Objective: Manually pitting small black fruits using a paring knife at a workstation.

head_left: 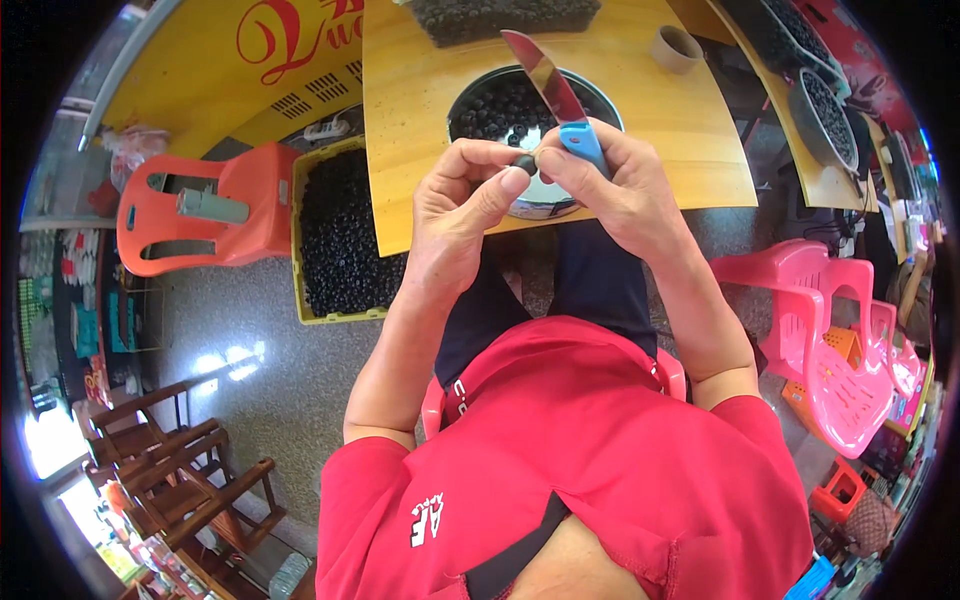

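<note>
My left hand (468,195) pinches a small dark round fruit (524,163) between thumb and fingertips. My right hand (610,185) grips a knife with a blue handle (583,140); its blade (543,75) points up and away. Both hands meet above a round metal bowl (597,93) holding several of the same dark fruits, which stands on a yellow wooden table (420,100).
A yellow crate (340,240) full of dark fruits sits on the floor to my left, beside an orange plastic stool (215,210). Pink plastic chairs (835,340) stand at the right. Another heap of fruits (500,15) and a tape roll (676,47) lie on the table's far side.
</note>
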{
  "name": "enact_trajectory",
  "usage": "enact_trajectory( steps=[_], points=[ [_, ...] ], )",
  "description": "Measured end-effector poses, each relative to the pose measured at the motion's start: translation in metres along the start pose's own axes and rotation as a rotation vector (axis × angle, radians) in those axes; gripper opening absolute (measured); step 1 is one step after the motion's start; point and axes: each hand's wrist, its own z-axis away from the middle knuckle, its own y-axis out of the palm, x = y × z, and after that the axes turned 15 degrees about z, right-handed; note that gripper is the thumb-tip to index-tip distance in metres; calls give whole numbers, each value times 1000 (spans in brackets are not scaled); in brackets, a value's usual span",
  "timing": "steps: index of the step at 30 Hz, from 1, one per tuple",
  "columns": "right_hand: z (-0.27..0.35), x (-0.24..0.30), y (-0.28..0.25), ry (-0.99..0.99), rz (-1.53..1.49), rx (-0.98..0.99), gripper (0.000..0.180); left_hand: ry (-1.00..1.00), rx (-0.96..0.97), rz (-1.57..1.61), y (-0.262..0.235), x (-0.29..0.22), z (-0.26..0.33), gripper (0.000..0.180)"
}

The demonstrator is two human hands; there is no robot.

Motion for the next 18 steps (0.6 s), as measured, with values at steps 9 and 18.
enact_trajectory(
  steps=[9, 18],
  points=[
    [11, -23, 4, -391, 575, -310, 10, 77, 22, 153, 8, 18, -9, 23],
    [10, -30, 1, -427, 690, -431, 18, 89, 20, 187, 18, 31, -14, 23]
  ],
)
